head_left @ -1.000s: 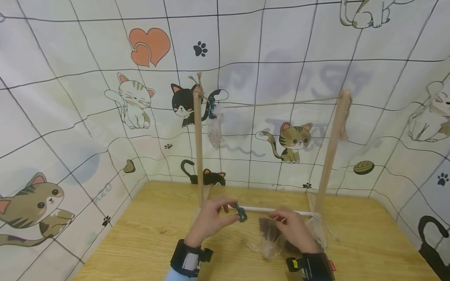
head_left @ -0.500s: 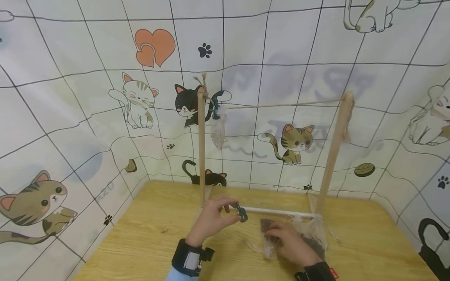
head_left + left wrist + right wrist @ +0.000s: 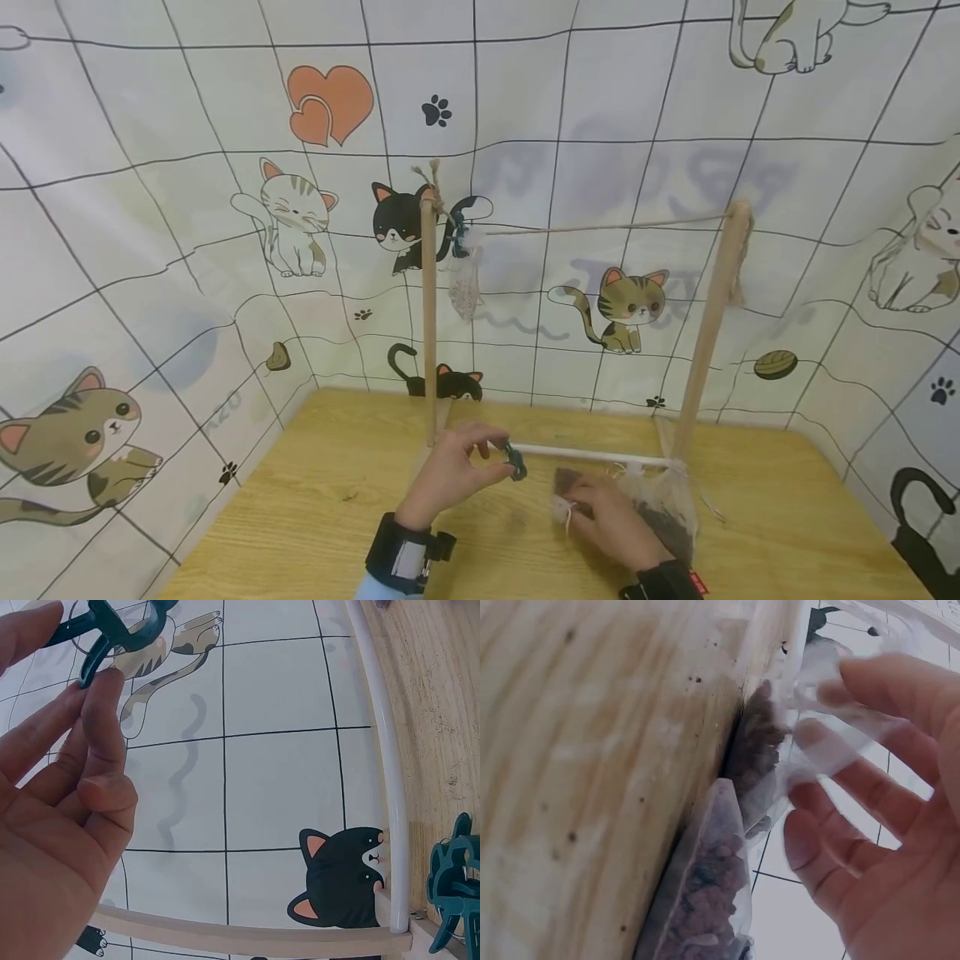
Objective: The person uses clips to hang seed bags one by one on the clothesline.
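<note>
My left hand (image 3: pixel 450 475) pinches a small teal plastic spring clip (image 3: pixel 515 462) between thumb and fingertips, above the table. The left wrist view shows the clip (image 3: pixel 112 634) by its handles, with more teal clips (image 3: pixel 454 885) lying on the wood. My right hand (image 3: pixel 611 521) is low over the table, its thumb and finger gathering the sheer neck (image 3: pixel 821 731) of a small see-through bag (image 3: pixel 570 479) of dark brown pieces. Beside it lies a second such bag (image 3: pixel 667 525), also seen close up as a pointed bag (image 3: pixel 705 892) in the right wrist view.
A wooden frame stands behind the hands, with a left post (image 3: pixel 430 333), a right post (image 3: pixel 712 333) and a white bottom rod (image 3: pixel 585 452). From its twine (image 3: pixel 600 227) hangs a sheer bag (image 3: pixel 465 287) under a teal clip (image 3: pixel 459 229). A cat-print cloth (image 3: pixel 510 100) surrounds the table (image 3: pixel 315 500).
My right hand has moved down and left onto the bag and taken its neck, which is now drawn up toward the fingers. The left hand keeps its clip almost still.
</note>
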